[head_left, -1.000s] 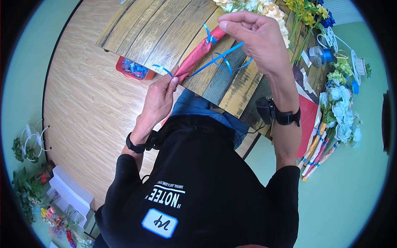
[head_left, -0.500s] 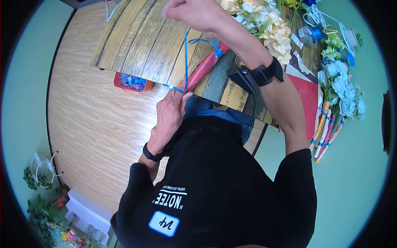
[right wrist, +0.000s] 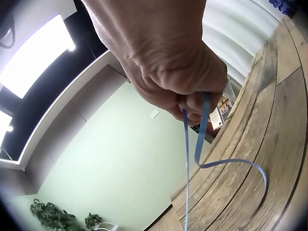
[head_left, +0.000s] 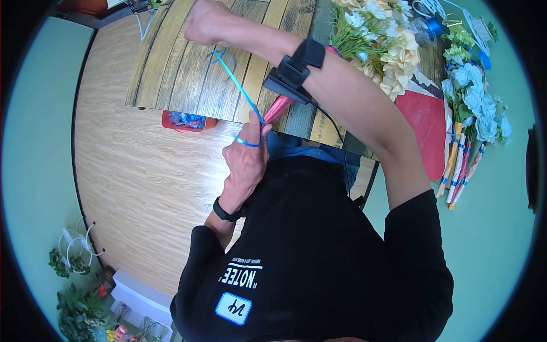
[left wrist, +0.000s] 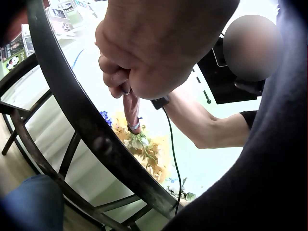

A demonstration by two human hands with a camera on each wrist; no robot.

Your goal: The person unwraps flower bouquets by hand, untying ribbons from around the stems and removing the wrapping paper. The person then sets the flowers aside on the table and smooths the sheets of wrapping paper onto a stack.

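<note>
At the table's front edge in the head view, my left hand [head_left: 245, 162] grips the lower end of a bouquet handle wrapped in red paper [head_left: 279, 108]. My right forearm crosses over part of this bouquet. A blue ribbon [head_left: 236, 82] stretches from the handle's lower end up to my right hand [head_left: 204, 24], whose curled fingers hold it above the table. One short ribbon end lies across the left hand's fingers. The left wrist view shows the wrapped stem [left wrist: 131, 108] emerging from the fist towards cream flowers [left wrist: 151, 159]. Below the right fist, ribbon [right wrist: 199, 144] hangs in two strands.
Cream and white flowers [head_left: 393, 51] lie on the wooden table [head_left: 171, 74], beside red paper [head_left: 421, 134]. Wrapped light-blue flowers [head_left: 478, 108] and a ribbon spool [head_left: 428, 29] are at the right. A red bin [head_left: 188, 121] stands below the edge.
The right hand has swung across to the far left, drawing the ribbon taut from the handle's lower end. My left hand keeps its hold there, and the forearm now covers much of the bouquet.
</note>
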